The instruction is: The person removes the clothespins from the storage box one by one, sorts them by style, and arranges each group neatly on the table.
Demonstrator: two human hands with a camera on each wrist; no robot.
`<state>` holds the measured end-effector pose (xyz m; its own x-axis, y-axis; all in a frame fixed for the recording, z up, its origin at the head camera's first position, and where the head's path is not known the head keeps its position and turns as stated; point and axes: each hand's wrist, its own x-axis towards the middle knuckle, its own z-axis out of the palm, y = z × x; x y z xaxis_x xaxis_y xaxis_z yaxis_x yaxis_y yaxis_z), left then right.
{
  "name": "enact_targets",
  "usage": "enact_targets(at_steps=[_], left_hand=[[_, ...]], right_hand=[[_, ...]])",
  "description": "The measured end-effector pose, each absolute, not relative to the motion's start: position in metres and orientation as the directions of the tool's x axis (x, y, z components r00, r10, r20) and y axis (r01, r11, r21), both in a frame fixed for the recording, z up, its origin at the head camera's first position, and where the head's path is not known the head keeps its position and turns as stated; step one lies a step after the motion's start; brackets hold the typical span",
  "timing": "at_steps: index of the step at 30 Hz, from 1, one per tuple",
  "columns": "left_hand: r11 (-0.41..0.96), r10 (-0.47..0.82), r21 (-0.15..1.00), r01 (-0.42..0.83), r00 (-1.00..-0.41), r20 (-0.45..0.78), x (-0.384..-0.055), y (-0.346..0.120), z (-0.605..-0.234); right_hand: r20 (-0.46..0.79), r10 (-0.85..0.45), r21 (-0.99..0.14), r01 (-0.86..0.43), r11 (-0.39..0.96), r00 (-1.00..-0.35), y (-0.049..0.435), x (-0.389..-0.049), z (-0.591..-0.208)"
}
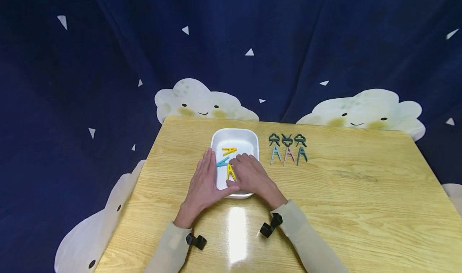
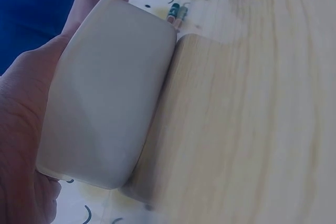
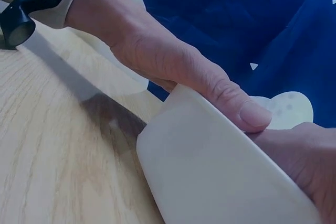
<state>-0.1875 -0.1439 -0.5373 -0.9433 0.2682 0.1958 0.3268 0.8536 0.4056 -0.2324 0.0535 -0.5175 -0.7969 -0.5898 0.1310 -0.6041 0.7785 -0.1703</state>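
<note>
A white rectangular tub (image 1: 235, 133) stands on the wooden table. My left hand (image 1: 205, 180) lies along its left side with straight fingers, the thumb stretched across the near rim. In the left wrist view the outside of the tub fills the middle, beside the left hand (image 2: 21, 114). My right hand (image 1: 250, 174) reaches over the right rim and pinches a yellow clothespin (image 1: 230, 172) between thumb and bent fingers. Another yellow clothespin (image 1: 229, 150) and a blue clothespin (image 1: 222, 162) lie inside. Both wrist views hide the tub's contents.
Right of the tub, dark cloud-shaped clips (image 1: 274, 140) form a row. Below them lie a light blue clothespin (image 1: 276, 154), a pink clothespin (image 1: 288, 155) and a dark teal clothespin (image 1: 302, 155). A dark blue curtain (image 1: 223, 40) hangs behind the table (image 1: 361, 209).
</note>
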Motion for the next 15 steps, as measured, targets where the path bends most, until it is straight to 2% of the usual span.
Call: enact_targets(at_steps=[5,15], left_hand=[[0.855,0.268,0.402,0.328,-0.943,0.197,-0.188,-0.142,-0.539],[0.861,0.254,0.406,0.306,-0.951,0.178,-0.189,-0.143,-0.537]], right_hand=[[0.137,-0.552,-0.231,-0.569,0.789,-0.822,0.059,-0.232,-0.514],[0.193,-0.486,-0.281,-0.523,0.805,-0.852,0.086,-0.226,-0.492]])
